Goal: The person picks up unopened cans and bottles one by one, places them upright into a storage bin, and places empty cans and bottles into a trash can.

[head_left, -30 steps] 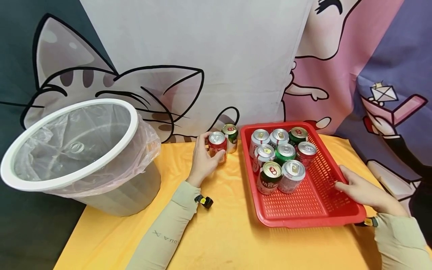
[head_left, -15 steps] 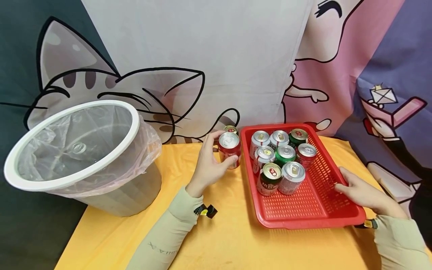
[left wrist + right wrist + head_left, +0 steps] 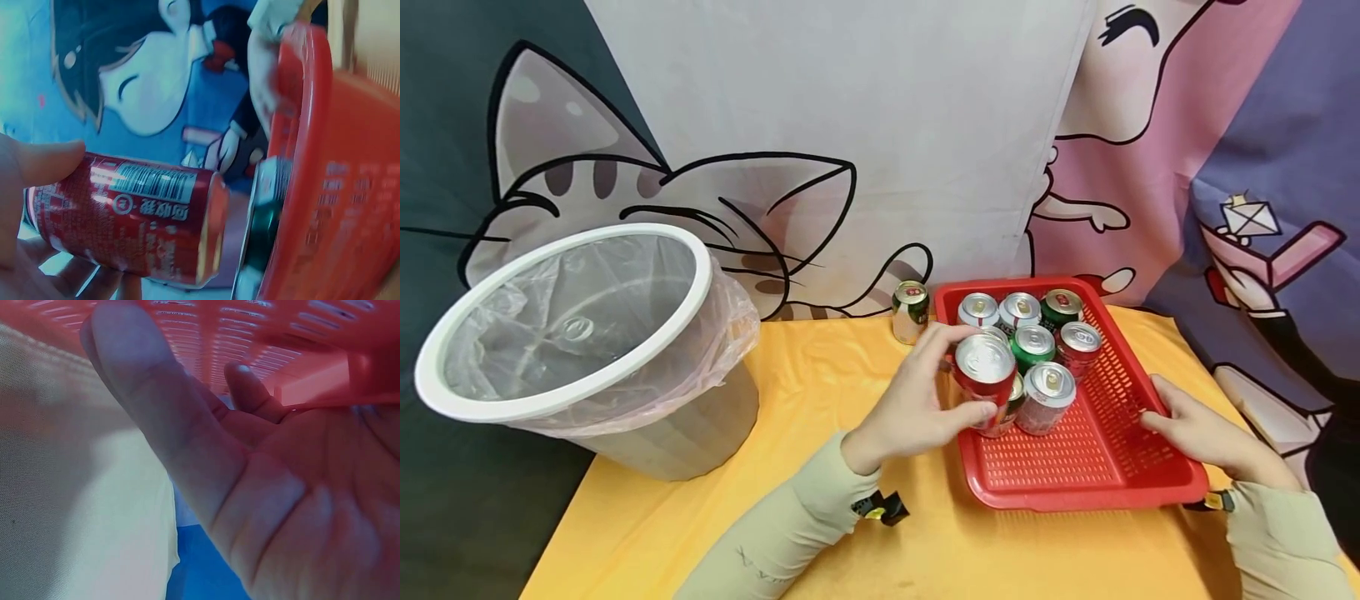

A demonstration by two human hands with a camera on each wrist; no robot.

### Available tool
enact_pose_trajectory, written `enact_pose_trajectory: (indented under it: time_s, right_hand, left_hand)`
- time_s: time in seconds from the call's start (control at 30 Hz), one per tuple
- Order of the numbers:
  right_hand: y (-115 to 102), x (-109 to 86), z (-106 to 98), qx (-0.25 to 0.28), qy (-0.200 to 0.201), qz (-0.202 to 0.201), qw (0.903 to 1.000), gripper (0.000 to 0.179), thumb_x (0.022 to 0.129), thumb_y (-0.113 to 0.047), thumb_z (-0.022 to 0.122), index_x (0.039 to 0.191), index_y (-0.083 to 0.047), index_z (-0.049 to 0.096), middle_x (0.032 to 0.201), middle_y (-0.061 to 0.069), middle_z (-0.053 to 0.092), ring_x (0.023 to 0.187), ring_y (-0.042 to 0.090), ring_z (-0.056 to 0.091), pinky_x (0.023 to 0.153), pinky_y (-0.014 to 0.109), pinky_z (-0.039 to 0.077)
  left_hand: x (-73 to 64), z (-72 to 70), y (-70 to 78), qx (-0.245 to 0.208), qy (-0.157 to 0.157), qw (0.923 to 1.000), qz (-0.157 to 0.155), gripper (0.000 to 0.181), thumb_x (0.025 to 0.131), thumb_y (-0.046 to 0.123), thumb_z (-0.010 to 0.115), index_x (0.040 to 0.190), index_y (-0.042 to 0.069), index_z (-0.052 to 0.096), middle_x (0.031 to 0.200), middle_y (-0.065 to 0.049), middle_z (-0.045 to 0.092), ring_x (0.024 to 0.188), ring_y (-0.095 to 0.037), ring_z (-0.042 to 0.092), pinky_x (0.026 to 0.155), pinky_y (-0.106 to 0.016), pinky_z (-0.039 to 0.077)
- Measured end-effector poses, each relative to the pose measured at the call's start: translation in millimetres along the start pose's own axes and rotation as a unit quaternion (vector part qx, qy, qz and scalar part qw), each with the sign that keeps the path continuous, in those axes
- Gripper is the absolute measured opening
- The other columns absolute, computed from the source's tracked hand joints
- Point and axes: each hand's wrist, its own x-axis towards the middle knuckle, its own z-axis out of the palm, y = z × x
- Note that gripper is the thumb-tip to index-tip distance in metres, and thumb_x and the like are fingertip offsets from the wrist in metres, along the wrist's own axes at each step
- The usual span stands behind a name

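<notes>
My left hand [image 3: 917, 408] holds a red soda can [image 3: 983, 367] upright between thumb and fingers, over the left side of a red plastic basket [image 3: 1045, 492]. In the left wrist view, the can [image 3: 125, 215] shows its barcode side, with the basket's rim [image 3: 306, 125] beyond it. Several cans stand in the basket, among them a green can [image 3: 1033, 346] and a silver can [image 3: 1047, 400]; the held can partly hides others. My right hand [image 3: 1217, 433] grips the basket's right wall; in the right wrist view its thumb [image 3: 169, 412] lies under the slotted plastic.
A gold and dark green can [image 3: 911, 312] stands on the yellow cloth [image 3: 820, 358] behind the left hand, near the printed backdrop [image 3: 925, 125]. To the left is a large bin [image 3: 700, 433] with a white rim and a clear liner.
My left hand has carried the red can from beside the gold and green can rightward and nearer, over the basket. The gold and green can is uncovered. The right hand stays at the basket.
</notes>
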Motion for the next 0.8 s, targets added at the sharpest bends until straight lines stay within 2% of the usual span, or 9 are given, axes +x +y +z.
enact_pose_trajectory:
  time_s: [0.13,0.23,0.37,0.5,0.63,0.7,0.8]
  right_hand:
    - [-0.5,0.2,0.3,-0.007,0.005,0.002,1.0000,0.041,0.103,0.005,0.046,0.138,0.014,0.028,0.104,0.018,0.064,0.076,0.016,0.074,0.062,0.038,0.063]
    - [-1.2,1.2,0.1,-0.004,0.003,0.007,1.0000,0.041,0.103,0.004,0.045,0.139,0.014,0.027,0.107,0.021,0.063,0.076,0.016,0.074,0.062,0.039,0.063]
    - [-2.1,2.1,-0.7,-0.006,0.005,0.008,0.9999,0.042,0.104,0.004,0.045,0.140,0.013,0.026,0.108,0.025,0.063,0.074,0.016,0.074,0.061,0.039,0.063]
    - [-1.7,1.1,-1.7,-0.016,0.011,-0.004,0.9998,0.040,0.103,0.004,0.046,0.138,0.013,0.029,0.104,0.020,0.064,0.072,0.016,0.073,0.060,0.038,0.062]
    - [-1.4,-0.8,-0.1,-0.018,0.014,-0.015,0.9996,0.037,0.103,0.004,0.046,0.136,0.013,0.031,0.099,0.011,0.065,0.072,0.015,0.072,0.060,0.037,0.062]
    - [-1.1,-1.4,1.0,-0.015,0.012,-0.014,0.9997,0.037,0.103,0.004,0.046,0.136,0.012,0.031,0.099,0.007,0.065,0.072,0.016,0.072,0.060,0.037,0.062]
    - [0.2,-2.6,1.6,-0.012,0.009,-0.011,0.9998,0.037,0.104,0.003,0.046,0.137,0.009,0.031,0.098,0.003,0.065,0.071,0.017,0.072,0.061,0.037,0.062]
  left_hand:
    - [13.6,16.5,10.8,0.045,-0.087,0.9951,0.008,0.074,0.085,0.027,0.085,0.147,0.016,0.045,0.135,0.002,0.053,0.121,-0.005,0.052,0.106,-0.023,0.046]
    - [27.7,27.7,18.8,0.097,-0.157,0.9826,0.020,0.071,0.087,0.032,0.082,0.145,0.017,0.044,0.136,0.005,0.052,0.123,0.000,0.050,0.109,-0.018,0.042]
    - [47.1,42.9,29.6,0.171,-0.244,0.9542,0.018,0.072,0.089,0.036,0.081,0.146,0.021,0.041,0.140,0.009,0.048,0.125,0.003,0.048,0.109,-0.013,0.039]
    - [65.2,59.8,36.1,0.242,-0.320,0.9156,0.021,0.075,0.090,0.038,0.079,0.152,0.024,0.038,0.142,0.010,0.045,0.124,0.004,0.047,0.105,-0.012,0.041]
    - [79.6,76.3,35.5,0.285,-0.380,0.8794,0.031,0.074,0.090,0.036,0.079,0.152,0.027,0.040,0.139,0.011,0.044,0.118,0.003,0.048,0.103,-0.013,0.042]
    - [84.6,83.8,33.6,0.298,-0.400,0.8662,0.029,0.073,0.089,0.036,0.079,0.151,0.028,0.041,0.140,0.012,0.044,0.119,0.003,0.049,0.106,-0.015,0.041]
    - [89.9,94.8,30.7,0.307,-0.418,0.8547,0.026,0.072,0.088,0.034,0.081,0.148,0.031,0.042,0.143,0.015,0.044,0.122,0.004,0.048,0.108,-0.016,0.041]
